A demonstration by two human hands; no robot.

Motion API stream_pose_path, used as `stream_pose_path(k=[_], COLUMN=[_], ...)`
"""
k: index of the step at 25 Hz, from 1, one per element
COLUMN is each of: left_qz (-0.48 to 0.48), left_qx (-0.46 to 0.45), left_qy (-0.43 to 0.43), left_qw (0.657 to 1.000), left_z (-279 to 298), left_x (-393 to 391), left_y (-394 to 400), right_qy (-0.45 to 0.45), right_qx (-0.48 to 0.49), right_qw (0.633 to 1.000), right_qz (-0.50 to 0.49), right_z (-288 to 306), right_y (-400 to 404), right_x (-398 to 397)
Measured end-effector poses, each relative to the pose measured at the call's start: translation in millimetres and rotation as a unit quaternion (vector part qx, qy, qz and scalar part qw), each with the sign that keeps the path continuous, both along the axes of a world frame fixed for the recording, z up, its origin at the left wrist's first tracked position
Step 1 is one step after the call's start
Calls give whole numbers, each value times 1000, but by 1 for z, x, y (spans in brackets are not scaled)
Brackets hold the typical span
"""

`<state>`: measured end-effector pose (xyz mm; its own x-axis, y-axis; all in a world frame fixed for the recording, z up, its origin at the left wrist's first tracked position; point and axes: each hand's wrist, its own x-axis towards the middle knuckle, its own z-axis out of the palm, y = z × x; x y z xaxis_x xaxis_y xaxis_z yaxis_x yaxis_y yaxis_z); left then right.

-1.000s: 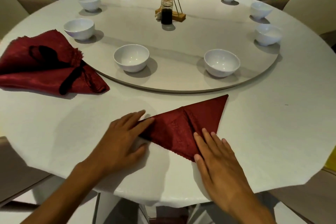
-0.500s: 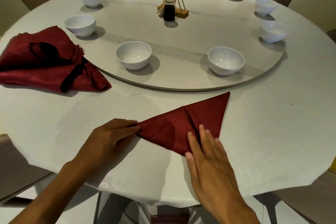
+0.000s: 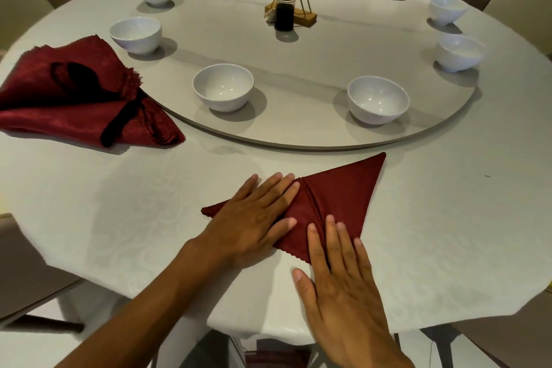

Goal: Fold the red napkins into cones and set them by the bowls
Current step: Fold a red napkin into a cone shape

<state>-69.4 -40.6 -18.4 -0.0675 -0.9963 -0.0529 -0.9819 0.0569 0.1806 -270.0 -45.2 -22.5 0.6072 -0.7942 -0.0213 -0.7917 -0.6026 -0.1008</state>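
A dark red cloth napkin (image 3: 337, 203), folded into a flat triangle with a centre crease, lies on the white-clothed round table (image 3: 448, 233) near its front edge. The left hand (image 3: 254, 218) lies flat on the napkin's left part, fingers straight, no grip closed. The right hand (image 3: 340, 281) presses flat on the napkin's near corner, fingers extended.

You get warm, dim overhead light, soft shadows under the bowls (image 3: 223, 87), sharp focus, and wide-angle bending at the frame edges.
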Motion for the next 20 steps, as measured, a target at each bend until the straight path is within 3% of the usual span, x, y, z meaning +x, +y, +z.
stream_pose_path(k=[7,8,11,12,14,17,20], left_qz=[-19,-26,-16,-17,-26,-19,-14], left_qx=[-58,-53,-43,-45,-41,-48,-51], left_qy=[18,0,-25,-21,-10,-22,-24], left_qw=[998,998,999,999,999,998,998], left_z=[8,5,-8,-10,-14,-15,-14], left_x=[-15,-25,-31,-30,-28,-30,-30], left_y=[-14,-20,-24,-24,-24,-24,-24], right_qy=[5,-15,-195,-208,-144,20,7], right_qx=[9,1,-14,-5,19,67,47], right_qw=[1000,1000,980,977,989,996,993], right_qz=[-18,-14,-38,-43,-30,-48,-112], right_z=[8,10,19,24,27,27,28], right_y=[3,2,-17,-30,-68,-135,-155], right_x=[7,5,-3,0,12,16,-1])
